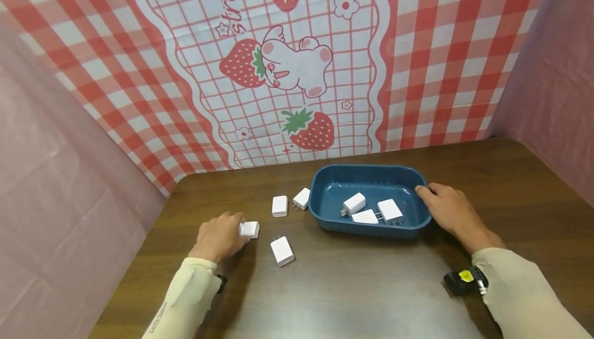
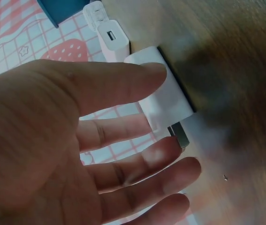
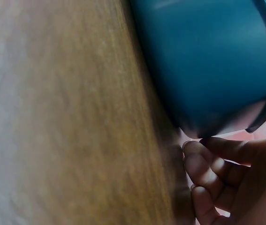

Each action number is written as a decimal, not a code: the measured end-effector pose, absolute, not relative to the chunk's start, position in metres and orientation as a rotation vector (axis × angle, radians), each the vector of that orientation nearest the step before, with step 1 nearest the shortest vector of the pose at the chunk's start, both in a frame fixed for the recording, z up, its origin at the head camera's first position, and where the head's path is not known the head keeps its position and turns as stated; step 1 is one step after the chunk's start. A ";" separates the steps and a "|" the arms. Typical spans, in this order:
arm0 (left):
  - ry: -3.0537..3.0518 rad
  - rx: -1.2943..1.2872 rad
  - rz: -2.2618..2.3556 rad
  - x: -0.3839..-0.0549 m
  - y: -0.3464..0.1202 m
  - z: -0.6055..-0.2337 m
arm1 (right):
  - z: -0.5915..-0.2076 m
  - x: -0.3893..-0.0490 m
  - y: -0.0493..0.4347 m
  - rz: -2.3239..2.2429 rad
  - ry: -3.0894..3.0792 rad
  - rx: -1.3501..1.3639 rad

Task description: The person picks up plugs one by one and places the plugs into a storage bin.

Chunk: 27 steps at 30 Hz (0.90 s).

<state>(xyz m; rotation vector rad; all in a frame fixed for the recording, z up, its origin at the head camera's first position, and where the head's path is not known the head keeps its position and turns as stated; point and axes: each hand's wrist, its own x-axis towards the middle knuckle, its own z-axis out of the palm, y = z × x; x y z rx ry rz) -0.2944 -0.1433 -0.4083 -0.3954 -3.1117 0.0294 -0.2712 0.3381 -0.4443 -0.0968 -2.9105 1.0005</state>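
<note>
Held the left arm (image 1: 185, 292) forward at near left; pinched with thumb (image 2: 123, 82) and index finger (image 2: 118, 129) of the left hand (image 1: 218, 236), with other fingers (image 2: 156, 182) loosely bent; angled the right arm (image 1: 524, 292) inward at near right; gripped with the right hand (image 1: 450, 207), with curled fingers (image 3: 203, 173).

My wood-grained brown table (image 1: 352, 282)
On it I see a blue tub (image 1: 362, 229) and, to its left, three loose white chargers (image 1: 282, 251), one just beside it.
</note>
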 end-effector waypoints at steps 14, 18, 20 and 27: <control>-3.145 -0.381 -0.020 -0.301 -0.137 -0.415 | -0.440 -0.267 0.342 1.002 -2.925 -0.113; -3.117 -0.378 -0.031 -0.302 -0.136 -0.416 | -0.439 -0.268 0.343 0.981 -2.919 -0.119; -3.114 -0.368 -0.032 -0.303 -0.137 -0.415 | -0.439 -0.269 0.342 0.972 -2.914 -0.119; -3.134 -0.318 -0.031 -0.302 -0.143 -0.409 | -0.445 -0.270 0.336 0.989 -2.917 -0.123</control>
